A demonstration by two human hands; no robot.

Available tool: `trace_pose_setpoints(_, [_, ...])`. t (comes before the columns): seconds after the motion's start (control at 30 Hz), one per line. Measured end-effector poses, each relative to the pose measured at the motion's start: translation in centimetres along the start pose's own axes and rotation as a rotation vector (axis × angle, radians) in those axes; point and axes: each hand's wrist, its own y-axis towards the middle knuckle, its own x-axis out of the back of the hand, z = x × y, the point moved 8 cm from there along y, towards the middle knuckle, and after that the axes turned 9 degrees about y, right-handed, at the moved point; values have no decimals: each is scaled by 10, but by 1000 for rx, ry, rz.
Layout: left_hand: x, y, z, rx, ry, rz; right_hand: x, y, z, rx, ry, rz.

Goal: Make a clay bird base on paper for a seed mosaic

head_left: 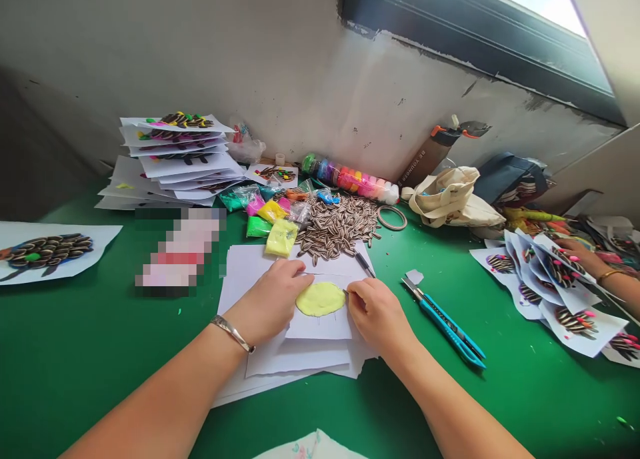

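- Floral cloth (316,445), cut off by the lower edge.
- Blurred item (180,252); any print unreadable.
- Left hand (275,295), thumb at the yellow oval (321,300); fingers partly hidden, grip impossible to tell.
- Packets (281,237) of yellow, green and pink material.
- White paper (303,330) under the oval, between both hands.
- Right hand (377,312), fingers curled at the oval's right edge; whether they grip anything is unclear.
- Bottle (424,157) reading "BE YOUNGER".
- Another person's hand (583,253), partly hidden.

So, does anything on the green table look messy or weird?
Yes: the striped seeds lie in a loose heap, with a few strays at its edge, and the paper stack looks crooked, sheets poking out.
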Motion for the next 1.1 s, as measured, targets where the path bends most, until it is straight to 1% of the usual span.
trace_pose_setpoints(0.1, [0, -1, 1, -2, -7, -1, -2, -3, 2, -3, -7, 8])
trace_pose_setpoints(0.23, [-1, -2, 0, -18, 2, -16, 0, -5, 0, -19, -7, -31])
trace_pose_setpoints(0.4, [-1, -1, 0, -12, 8, -17, -1, -6, 5, 22, -31, -59])
trace_pose_setpoints(0.6, [-2, -2, 0, -33, 20, -34, 1, -8, 4, -8, -50, -67])
trace_pose_setpoints(0.73, [-3, -2, 1, -43, 13, -49, 0, -10, 6, 9, -50, -57])
trace_pose_setpoints(0.9, [1, -2, 0, -45, -6, -85, 2, -10, 3, -27, -26, -64])
trace_pose_setpoints(1.1, [1, -2, 0, -42, -12, -77, 2, -9, 5, -17, -25, -34])
